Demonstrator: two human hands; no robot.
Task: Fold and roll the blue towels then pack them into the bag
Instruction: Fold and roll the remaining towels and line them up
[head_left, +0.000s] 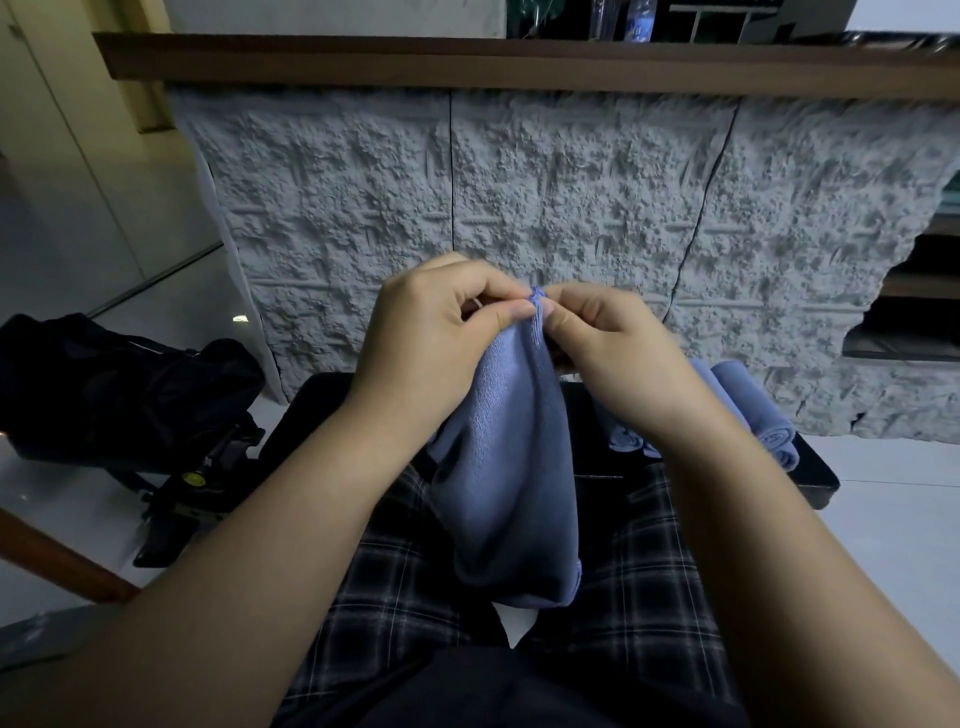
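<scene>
Both the left hand (431, 332) and right hand (618, 353) are pinching the top corners of a blue towel (509, 467) together, letting it hang straight over the lap, seemingly to align its edges for folding, with the bag (119, 384) lying well to the towel's left.

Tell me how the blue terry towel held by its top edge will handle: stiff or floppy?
Likely floppy: the blue terry towel hangs in soft folds from the left hand and right hand. Probably light, since fingertip pinches carry it. Its looped surface looks grippy.
</scene>
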